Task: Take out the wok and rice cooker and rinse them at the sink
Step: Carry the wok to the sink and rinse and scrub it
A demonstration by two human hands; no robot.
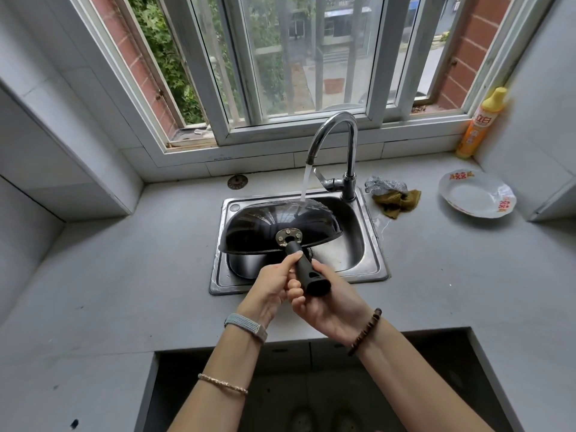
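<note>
Stainless steel, the rectangular sink [224,285] sits in a pale grey countertop [124,275] that wraps three sides of a narrow kitchen nook, and we take it as our marker. Over the sink's basin we see the round black wok [265,226] turned bottom-up and tilted, its rim reaching close to the sink's left edge. A stream of water [307,179] falls from the curved chrome tap [349,135], mounted at the sink's far right corner, and strikes the wok's far side.

The wok's black tubular handle [307,272] points back over the sink's near rim, where both hands meet. The left hand [271,288] wraps it with the thumb laid toward the wok. The right hand [330,307] curls round its open end, close against the left.

Behind the sink we see a white-framed barred window [218,104], with red brick [470,51] and greenery outside. Right of the sink lie a crumpled grey-and-olive cloth bundle [392,198], then a white plate with red markings [467,194]. An orange-and-yellow detergent bottle [480,126] stands in the corner beyond. Just behind the sink's far left corner, a small round metal strainer [237,182] lies flat. In front of the sink, the counter gives way to a dark open recess [311,385].
</note>
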